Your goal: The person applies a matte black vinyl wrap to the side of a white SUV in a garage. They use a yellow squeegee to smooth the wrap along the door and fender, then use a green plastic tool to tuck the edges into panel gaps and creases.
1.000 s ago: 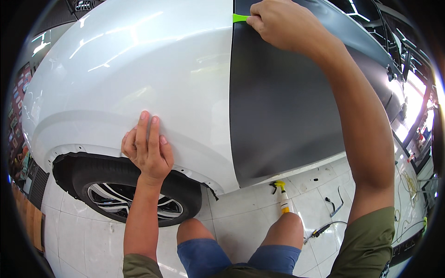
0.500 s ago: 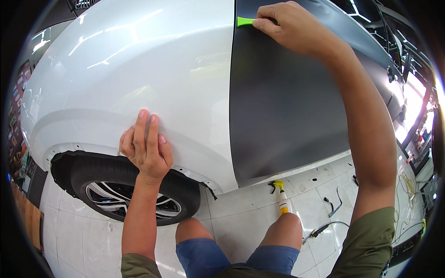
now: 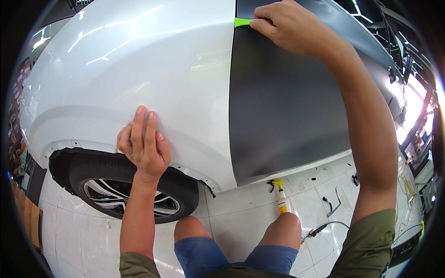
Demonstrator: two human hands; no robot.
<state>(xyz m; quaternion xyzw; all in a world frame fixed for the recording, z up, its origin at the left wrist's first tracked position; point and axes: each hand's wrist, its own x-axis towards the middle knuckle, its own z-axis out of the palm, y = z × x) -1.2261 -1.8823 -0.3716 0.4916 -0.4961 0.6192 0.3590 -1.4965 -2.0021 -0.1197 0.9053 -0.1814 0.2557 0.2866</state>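
Observation:
My right hand (image 3: 289, 28) grips a bright green flat scraper tool (image 3: 242, 22) by its handle end. The tool's wide tip reaches the narrow gap where the matte dark grey door panel (image 3: 287, 106) meets the glossy white fender (image 3: 185, 83). Lower down on the left, my left hand (image 3: 146, 139) rests against the white fender above the wheel arch, two fingers stretched upward and the thumb apart, holding nothing. Just beneath it is the black tyre (image 3: 181, 194) with a silver and black rim, partly hidden by my left forearm.
Below the door, a spray bottle (image 3: 280, 197) with a yellow trigger head stands on the white tiled floor (image 3: 241, 204). Right of it lie a thin curved strip (image 3: 334, 202) and a black hose nozzle (image 3: 318, 230). A wooden piece (image 3: 32, 213) is at far left.
The green tool's tip has shifted slightly left, up to the gap at the fender's edge. My left hand stays on the fender; the view has shifted a little.

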